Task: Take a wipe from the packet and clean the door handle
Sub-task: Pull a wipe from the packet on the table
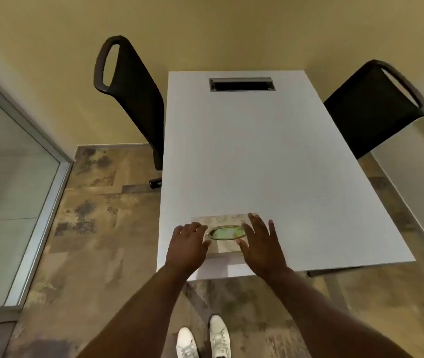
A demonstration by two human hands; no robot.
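Note:
A flat packet of wipes (225, 245) with a green oval lid (227, 233) lies near the front edge of the white table (270, 156). My left hand (187, 248) rests over the packet's left end, fingers spread and slightly curled. My right hand (261, 244) lies over its right end, fingers apart, thumb by the lid. Neither hand holds a wipe. No door handle shows in this view.
Two black chairs stand at the table, one on the left (130, 99) and one on the right (371, 107). A cable slot (241, 84) sits at the table's far end. A glass panel with a metal frame (32, 202) runs along the left. My white shoes (203, 339) stand on the tiled floor.

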